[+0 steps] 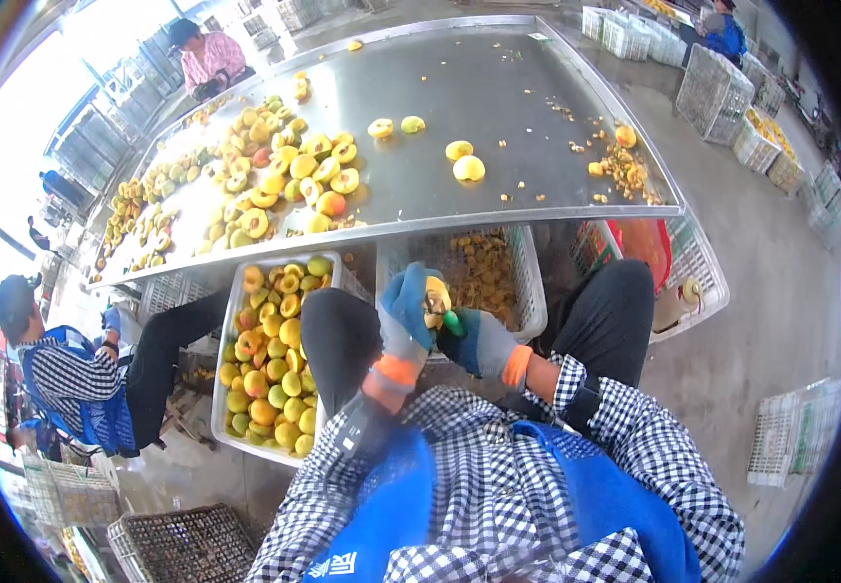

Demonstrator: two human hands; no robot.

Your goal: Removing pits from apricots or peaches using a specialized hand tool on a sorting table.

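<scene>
My left hand (405, 309), in a blue and grey glove with an orange cuff, is closed round a cut yellow peach (436, 295). Against it my right hand (480, 344), gloved alike, grips a small green-handled tool (453, 323); its working end is mostly hidden by the fruit and fingers. Both hands meet between my knees, over a white crate (535, 291) with brownish pits and scraps in it. Left of my knee stands another white crate (222, 394), full of whole yellow-green peaches.
Ahead spans a metal table (420, 97) with a raised rim. Halved peaches (284, 165) are heaped on its left, pits (626, 177) on its right. A seated co-worker (70, 379) is at my left; another person (208, 60) is at the far side. Stacked crates (717, 92) stand right.
</scene>
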